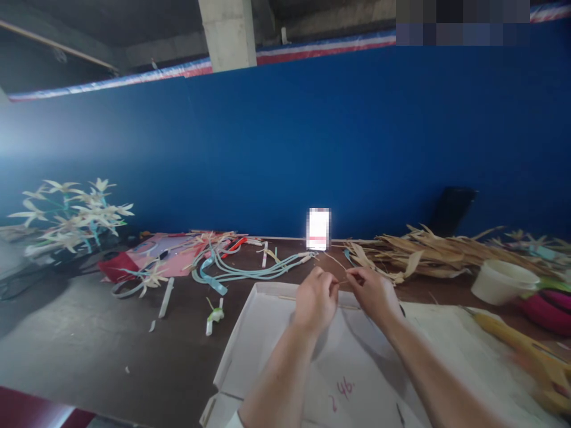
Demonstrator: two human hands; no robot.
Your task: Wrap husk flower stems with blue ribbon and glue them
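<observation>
My left hand and my right hand are close together above a white cardboard box lid. Fingertips on both hands are pinched on a thin tan strand, which runs across the small gap between them and sticks up beyond. Its exact material is too fine to make out. Beyond the hands lie a loop of pale blue cords and a heap of dry husk strips. Handwritten red figures mark the lid below my wrists.
Pale handmade flowers stand at the left. A white tub, a magenta round thing and a yellow glue gun are at the right. Behind the table, a lit phone screen stands against a blue partition.
</observation>
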